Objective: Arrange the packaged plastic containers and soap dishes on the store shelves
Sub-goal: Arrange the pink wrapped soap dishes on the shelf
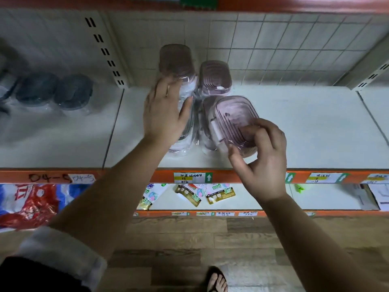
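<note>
Pink soap dishes in clear plastic wrap stand in two rows on the white shelf point(294, 127). My right hand point(261, 157) pinches the front pink soap dish point(231, 116) of the right row by its near edge, tilting it up. Behind it stands another pink soap dish point(214, 77). My left hand point(166, 110) lies flat with straight fingers over the left row of wrapped packs point(185, 144), its fingertips touching the rear pink container point(175, 60).
Several dark grey wrapped containers point(71, 93) sit on the neighbouring shelf section at the left. The orange shelf edge point(117, 175) carries price labels. Sachets point(195, 194) lie on the lower shelf, a red and blue bag point(27, 205) at the lower left. My sandalled foot point(216, 281) stands on the wooden floor.
</note>
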Available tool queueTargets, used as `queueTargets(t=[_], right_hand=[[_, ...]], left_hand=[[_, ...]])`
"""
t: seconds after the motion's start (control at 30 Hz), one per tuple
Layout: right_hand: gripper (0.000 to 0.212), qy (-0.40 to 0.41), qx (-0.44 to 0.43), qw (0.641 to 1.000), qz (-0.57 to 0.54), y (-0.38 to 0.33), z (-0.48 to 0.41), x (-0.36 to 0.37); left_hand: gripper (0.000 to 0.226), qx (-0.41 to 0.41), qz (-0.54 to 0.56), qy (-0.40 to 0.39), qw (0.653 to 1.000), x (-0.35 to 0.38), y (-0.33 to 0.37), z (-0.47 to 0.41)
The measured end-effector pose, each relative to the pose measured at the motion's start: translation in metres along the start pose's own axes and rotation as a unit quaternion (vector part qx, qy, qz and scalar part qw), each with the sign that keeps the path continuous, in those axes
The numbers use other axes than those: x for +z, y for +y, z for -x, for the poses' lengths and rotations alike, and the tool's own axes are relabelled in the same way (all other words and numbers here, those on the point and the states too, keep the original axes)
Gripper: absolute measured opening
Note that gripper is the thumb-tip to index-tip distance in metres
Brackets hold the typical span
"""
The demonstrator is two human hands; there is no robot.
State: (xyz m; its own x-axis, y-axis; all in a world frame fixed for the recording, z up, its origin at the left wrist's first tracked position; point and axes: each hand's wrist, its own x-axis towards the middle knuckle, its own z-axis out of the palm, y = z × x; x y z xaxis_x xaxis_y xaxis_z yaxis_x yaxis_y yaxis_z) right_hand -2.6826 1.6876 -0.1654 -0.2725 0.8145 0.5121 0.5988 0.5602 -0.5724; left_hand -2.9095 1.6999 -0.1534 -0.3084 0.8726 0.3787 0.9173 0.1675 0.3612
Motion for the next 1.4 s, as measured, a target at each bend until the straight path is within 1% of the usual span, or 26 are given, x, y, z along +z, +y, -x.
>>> queueTargets(t=[0.07, 0.13, 0.23, 0.43, 0.53, 0.67, 0.8, 0.87, 0.93, 1.03, 1.13, 1.3, 1.4], right_hand=[[0.030, 0.004, 0.006, 1.000, 0.006, 0.001, -0.009, 0.005], [0.028, 0.010, 0.013, 1.000, 0.016, 0.001, -0.020, 0.011], [0.027, 0.015, 0.023, 0.999, 0.017, 0.001, -0.042, 0.021], [0.042, -0.020, 0.047, 0.996, 0.069, 0.000, -0.087, 0.046], [0.046, -0.030, 0.050, 0.992, 0.110, -0.003, -0.105, 0.057], [0.043, -0.046, 0.051, 0.987, 0.143, -0.008, -0.128, 0.065], [0.037, -0.091, 0.036, 0.983, 0.158, -0.006, -0.139, 0.070], [0.038, -0.114, 0.044, 0.980, 0.154, -0.004, -0.133, 0.068], [0.041, -0.121, 0.042, 0.982, 0.138, -0.006, -0.117, 0.063], [0.042, -0.109, 0.000, 0.991, 0.083, -0.014, -0.087, 0.054], [0.040, -0.108, -0.024, 0.993, 0.032, -0.024, -0.060, 0.046], [0.034, -0.120, -0.032, 0.992, 0.014, -0.038, -0.032, 0.038], [0.032, -0.125, -0.040, 0.991, 0.000, -0.052, -0.026, 0.038]], left_hand=[[0.041, 0.003, 0.025, 0.012, 1.000, -0.004, 0.001, 0.027], [0.037, -0.007, 0.042, 0.042, 0.998, -0.005, 0.002, 0.053], [0.037, -0.011, 0.052, 0.068, 0.996, -0.004, 0.002, 0.081], [0.043, -0.029, 0.041, 0.042, 0.998, 0.002, 0.002, 0.090], [0.041, -0.012, 0.026, 0.045, 0.999, 0.004, 0.000, 0.092], [0.043, 0.002, 0.015, 0.027, 1.000, 0.005, -0.003, 0.094], [0.052, -0.014, -0.001, -0.033, 0.999, 0.004, -0.006, 0.092], [0.054, -0.027, -0.002, -0.047, 0.999, 0.002, -0.007, 0.090], [0.054, -0.051, 0.011, -0.043, 0.998, 0.000, -0.004, 0.085], [0.044, -0.058, 0.010, -0.022, 0.998, -0.003, 0.003, 0.074], [0.036, -0.060, 0.007, -0.014, 0.998, -0.009, 0.008, 0.070], [0.034, -0.041, 0.009, 0.047, 0.998, -0.036, 0.001, 0.088], [0.034, -0.061, 0.011, 0.058, 0.996, -0.056, -0.013, 0.102]])
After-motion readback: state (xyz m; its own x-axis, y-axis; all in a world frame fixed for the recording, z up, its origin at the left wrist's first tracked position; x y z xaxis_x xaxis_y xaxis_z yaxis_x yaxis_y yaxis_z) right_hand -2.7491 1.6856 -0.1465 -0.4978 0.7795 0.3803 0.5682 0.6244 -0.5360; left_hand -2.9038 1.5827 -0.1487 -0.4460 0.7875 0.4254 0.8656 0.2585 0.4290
